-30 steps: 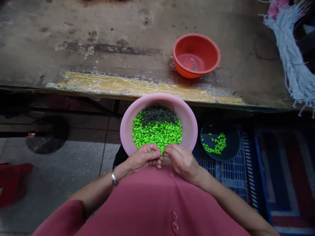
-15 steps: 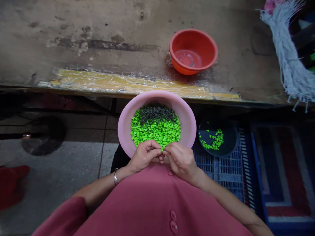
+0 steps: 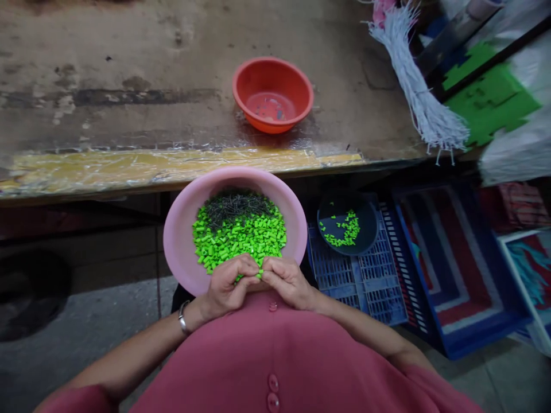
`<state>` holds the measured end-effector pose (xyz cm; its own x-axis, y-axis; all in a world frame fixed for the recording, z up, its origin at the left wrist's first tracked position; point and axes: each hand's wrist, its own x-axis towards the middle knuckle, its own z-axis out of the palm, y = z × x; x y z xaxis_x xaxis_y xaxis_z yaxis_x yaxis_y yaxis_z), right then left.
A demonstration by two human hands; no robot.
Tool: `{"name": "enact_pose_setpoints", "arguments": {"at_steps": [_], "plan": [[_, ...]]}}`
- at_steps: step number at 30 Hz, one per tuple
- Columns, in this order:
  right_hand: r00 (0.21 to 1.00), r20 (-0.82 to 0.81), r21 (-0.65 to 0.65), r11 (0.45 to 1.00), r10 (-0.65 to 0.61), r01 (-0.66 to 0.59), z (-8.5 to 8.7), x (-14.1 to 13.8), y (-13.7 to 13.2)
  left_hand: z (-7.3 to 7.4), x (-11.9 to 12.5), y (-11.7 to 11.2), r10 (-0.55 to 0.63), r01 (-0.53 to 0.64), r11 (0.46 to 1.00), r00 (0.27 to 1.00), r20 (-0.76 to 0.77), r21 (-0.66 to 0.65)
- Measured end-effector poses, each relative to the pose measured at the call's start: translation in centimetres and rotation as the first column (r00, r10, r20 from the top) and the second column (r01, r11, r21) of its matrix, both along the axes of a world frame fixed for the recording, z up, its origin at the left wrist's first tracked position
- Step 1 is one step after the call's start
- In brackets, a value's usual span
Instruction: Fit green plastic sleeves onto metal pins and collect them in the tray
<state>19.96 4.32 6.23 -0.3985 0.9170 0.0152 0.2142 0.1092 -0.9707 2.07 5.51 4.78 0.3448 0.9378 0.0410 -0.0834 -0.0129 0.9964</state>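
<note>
Over the near rim of a pink plastic bowl, my left hand and my right hand meet with fingertips pinched together. Between them shows a small bright green plastic piece, gripped from both sides. My fingers hide most of it. Many short, tube-like green pieces fill the bowl, and a heap of thin dark metal pins lies on their far side. The bowl rests at my lap, against the table edge.
An orange-red bowl stands on the worn wooden table. To the right, a dark bowl with some green pieces sits on a blue crate. Beyond are a striped blue bin, a bundle of white cords and green foam sheets.
The view has turned to the right, so the table and bowls appear farther left. My hands stay together at the bowl's near rim, their fingers slightly shifted around the green piece.
</note>
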Motion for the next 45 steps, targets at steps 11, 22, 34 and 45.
{"name": "enact_pose_setpoints", "arguments": {"at_steps": [11,22,34,45], "plan": [[0.988,0.133,0.099,0.991,0.079,-0.093,0.9,0.9,1.3,-0.1,0.7,0.7,0.08,0.054,0.852,0.97,0.231,-0.521],[0.984,0.152,0.314,0.948,-0.096,0.044,0.1,0.3,1.2,-0.8,0.0,0.2,0.122,0.082,0.808,0.946,0.301,-0.583],[0.427,0.446,0.632,0.614,-0.787,0.472,-0.9,11.7,0.3,-1.5,-4.5,2.2,0.058,-0.15,0.945,0.951,-0.304,-0.291],[0.368,0.441,0.722,0.567,-0.819,0.396,-1.1,12.8,3.4,-2.4,-3.8,3.4,0.034,0.27,0.956,0.288,-0.957,0.115]]}}
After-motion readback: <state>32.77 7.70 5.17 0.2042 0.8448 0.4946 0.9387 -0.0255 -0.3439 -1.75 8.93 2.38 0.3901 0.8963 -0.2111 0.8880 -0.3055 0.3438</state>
